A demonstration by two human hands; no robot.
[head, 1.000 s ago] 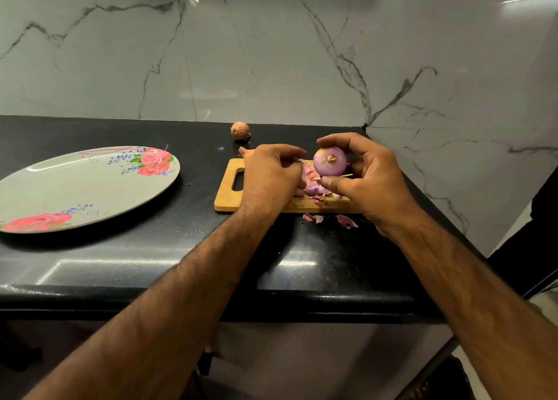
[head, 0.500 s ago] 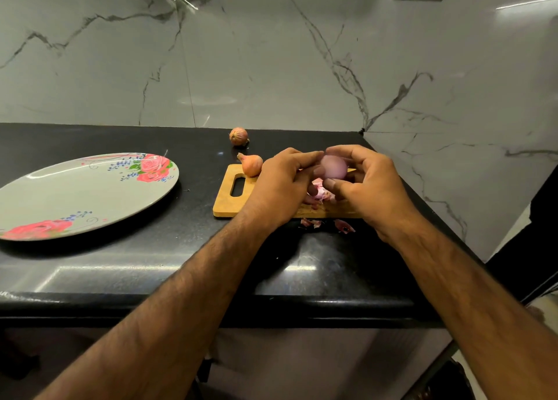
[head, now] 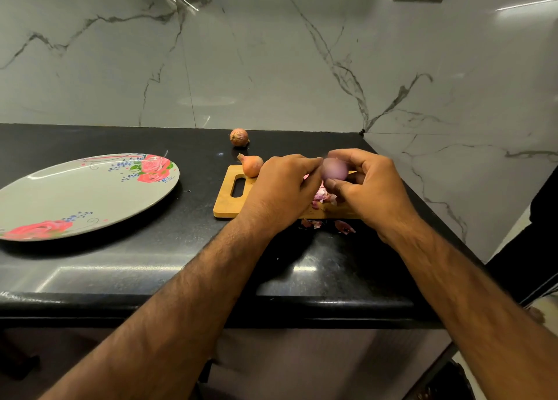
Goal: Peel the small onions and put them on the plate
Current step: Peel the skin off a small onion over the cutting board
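Observation:
My right hand holds a peeled purple onion between thumb and fingers above the wooden cutting board. My left hand reaches in from the left and its fingertips pinch at the onion's left side. An unpeeled onion lies at the board's far left corner. Another unpeeled onion sits behind it near the wall. The flowered plate rests on the counter to the left, with no onions on it.
Pink onion peels lie on the board under my hands, and more peels sit on the black counter just in front of it. A marble wall closes the back and right side. The counter's front edge runs below my forearms.
My left hand rose from the board to the onion and now pinches it. The onion turned in my right hand, hiding its root end. The view shifted slightly.

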